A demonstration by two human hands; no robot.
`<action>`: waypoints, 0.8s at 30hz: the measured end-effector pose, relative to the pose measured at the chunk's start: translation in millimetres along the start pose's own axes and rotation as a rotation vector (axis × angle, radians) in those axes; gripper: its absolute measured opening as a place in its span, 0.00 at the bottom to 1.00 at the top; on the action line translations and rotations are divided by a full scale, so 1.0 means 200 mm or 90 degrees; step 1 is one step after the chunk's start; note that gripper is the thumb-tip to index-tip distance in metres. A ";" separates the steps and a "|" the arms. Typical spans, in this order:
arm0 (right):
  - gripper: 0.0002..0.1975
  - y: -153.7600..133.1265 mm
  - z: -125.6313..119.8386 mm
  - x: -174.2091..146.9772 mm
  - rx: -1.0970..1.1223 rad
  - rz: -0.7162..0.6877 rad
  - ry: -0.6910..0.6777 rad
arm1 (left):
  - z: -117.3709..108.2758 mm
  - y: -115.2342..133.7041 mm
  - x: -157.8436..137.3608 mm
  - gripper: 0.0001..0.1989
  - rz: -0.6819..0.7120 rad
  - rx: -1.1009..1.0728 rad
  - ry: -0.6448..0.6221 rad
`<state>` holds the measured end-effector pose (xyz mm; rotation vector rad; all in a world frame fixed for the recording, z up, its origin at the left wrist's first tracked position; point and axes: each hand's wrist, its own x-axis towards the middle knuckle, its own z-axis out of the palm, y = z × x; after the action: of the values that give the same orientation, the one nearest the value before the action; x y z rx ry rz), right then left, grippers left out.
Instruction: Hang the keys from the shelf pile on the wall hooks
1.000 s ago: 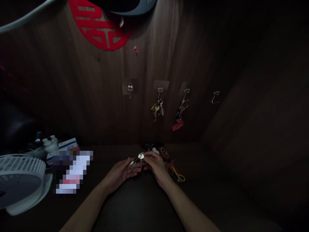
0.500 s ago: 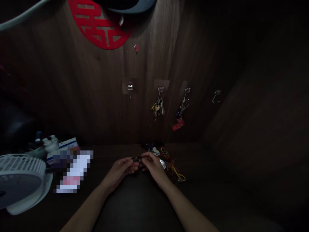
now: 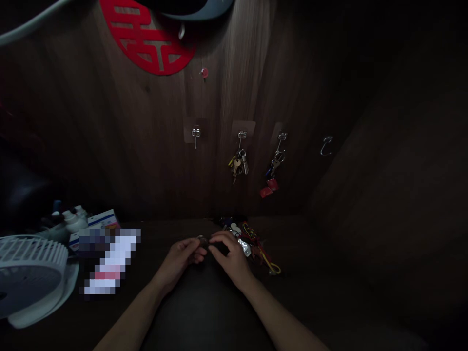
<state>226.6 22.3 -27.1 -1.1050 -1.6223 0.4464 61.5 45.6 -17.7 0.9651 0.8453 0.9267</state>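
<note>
Left hand (image 3: 179,259) pinches a small, dark, metallic-looking piece (image 3: 204,242), presumably to keep it steady, and beside that grip, right hand (image 3: 233,254), clamped or parted, I can't tell!

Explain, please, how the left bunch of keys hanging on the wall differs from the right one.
The left bunch carries a yellow piece, while the right bunch carries a blue piece. The right bunch ends in red tags; the left bunch shows none. The right bunch reaches lower than the left bunch. Both hang from metal hooks on the wooden wall.
</note>
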 end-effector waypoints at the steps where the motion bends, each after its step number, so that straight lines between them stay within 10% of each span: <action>1: 0.04 0.00 0.00 0.00 -0.017 -0.012 -0.002 | 0.00 0.00 0.00 0.15 0.000 0.007 -0.002; 24: 0.05 -0.20 -0.26 0.20 -0.054 0.011 0.071 | -0.01 0.00 0.03 0.19 0.113 0.302 0.051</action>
<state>255.8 22.6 44.1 -1.1866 -1.5469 0.3239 61.4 52.9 -19.0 1.4366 1.0883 0.9386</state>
